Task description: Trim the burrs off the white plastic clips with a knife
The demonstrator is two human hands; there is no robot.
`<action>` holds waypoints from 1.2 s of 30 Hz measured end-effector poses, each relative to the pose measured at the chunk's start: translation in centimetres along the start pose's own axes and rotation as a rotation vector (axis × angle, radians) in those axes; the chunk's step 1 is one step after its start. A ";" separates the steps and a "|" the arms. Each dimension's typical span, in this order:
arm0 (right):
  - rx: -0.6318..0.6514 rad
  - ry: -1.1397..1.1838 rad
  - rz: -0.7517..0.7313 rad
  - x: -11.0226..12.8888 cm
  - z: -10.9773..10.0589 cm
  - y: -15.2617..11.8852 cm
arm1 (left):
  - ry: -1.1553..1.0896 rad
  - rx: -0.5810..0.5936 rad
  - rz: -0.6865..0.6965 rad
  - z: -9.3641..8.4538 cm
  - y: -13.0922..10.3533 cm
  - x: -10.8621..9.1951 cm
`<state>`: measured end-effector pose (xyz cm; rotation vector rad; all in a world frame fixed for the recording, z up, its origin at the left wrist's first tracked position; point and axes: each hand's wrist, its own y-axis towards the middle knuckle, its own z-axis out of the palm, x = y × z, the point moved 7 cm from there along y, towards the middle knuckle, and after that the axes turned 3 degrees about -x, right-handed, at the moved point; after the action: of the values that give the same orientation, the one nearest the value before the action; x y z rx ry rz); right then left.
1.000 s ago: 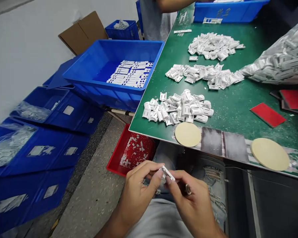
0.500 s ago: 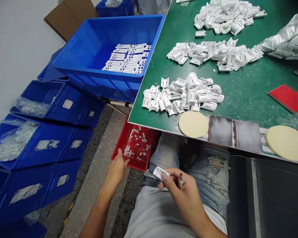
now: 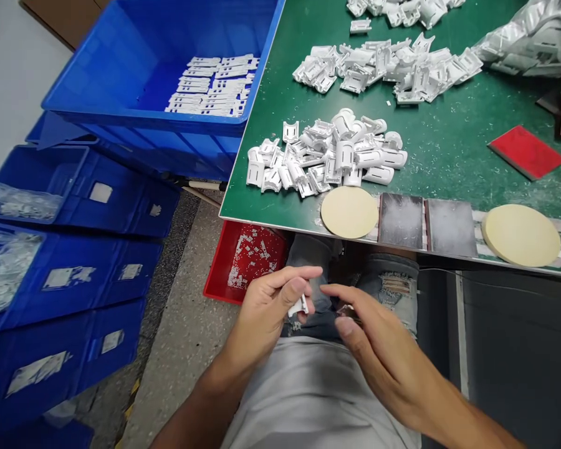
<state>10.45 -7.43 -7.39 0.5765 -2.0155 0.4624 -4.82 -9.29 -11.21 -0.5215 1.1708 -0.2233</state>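
Observation:
Over my lap, my left hand (image 3: 271, 305) holds a small white plastic part (image 3: 298, 307) between thumb and fingers. Just to its right is my right hand (image 3: 378, 340), its thumb and index finger apart; a small tool (image 3: 347, 310), mostly hidden, sits inside its curled fingers. The two hands do not touch. Beyond them, a pile of white curved parts (image 3: 327, 153) lies on the green table (image 3: 449, 149), near its left corner.
Along the table's front edge lie a round cream disc (image 3: 349, 212), two dark blocks (image 3: 401, 221) and another disc (image 3: 521, 235). A red bin (image 3: 219, 268) with scraps stands below the corner. Blue crates (image 3: 88, 103) fill the left. A red pad (image 3: 527, 151) lies at right.
The white part has passed from my right hand to my left, which came in from over the floor beside the red bin. The view has shifted, so the table sits slightly higher and further left.

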 end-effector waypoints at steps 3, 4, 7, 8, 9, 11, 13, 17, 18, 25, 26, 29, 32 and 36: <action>-0.059 -0.277 -0.253 1.5 -1.8 -0.1 | -0.075 0.049 -0.029 1.2 -0.1 -0.3; -0.082 -0.355 -0.310 1.8 -2.0 -0.1 | -0.110 0.059 -0.041 1.7 -0.2 -0.3; -0.174 -0.537 -0.415 2.6 -2.2 0.0 | -0.202 0.094 -0.072 2.9 -0.4 -0.5; -0.206 -0.583 -0.438 2.9 -2.3 0.0 | -0.209 0.102 -0.072 3.2 -0.5 -0.5; -0.233 -0.621 -0.457 3.2 -2.3 0.0 | -0.209 0.107 -0.071 3.4 -0.5 -0.5; -0.271 -0.679 -0.487 3.7 -2.4 0.0 | -0.204 0.109 -0.075 3.7 -0.7 -0.5; -0.292 -0.719 -0.502 4.0 -2.5 0.0 | -0.200 0.095 -0.084 3.8 -0.8 -0.5; -0.349 -0.799 -0.480 4.0 -2.8 0.1 | -0.208 0.081 -0.097 4.1 -1.0 -0.4; -0.356 -0.815 -0.474 4.0 -2.8 0.2 | -0.212 0.082 -0.100 4.1 -1.0 -0.5; -0.364 -0.855 -0.475 3.8 -2.8 0.2 | -0.206 0.055 -0.107 3.9 -0.9 -0.3; -0.366 -0.855 -0.477 3.8 -2.8 0.2 | -0.207 0.052 -0.107 3.9 -0.8 -0.3; -0.369 -0.851 -0.481 3.8 -2.8 0.2 | -0.210 0.037 -0.115 3.7 -0.8 0.0; -0.367 -0.849 -0.488 3.7 -2.8 0.1 | -0.202 0.027 -0.121 3.6 -0.8 0.2; -0.373 -0.834 -0.498 3.6 -2.7 0.0 | -0.185 0.030 -0.117 3.5 -0.8 0.3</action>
<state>10.79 -6.73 -2.92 1.1105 -2.5076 -0.5395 -1.38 -9.14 -9.99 -0.5729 0.9570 -0.2869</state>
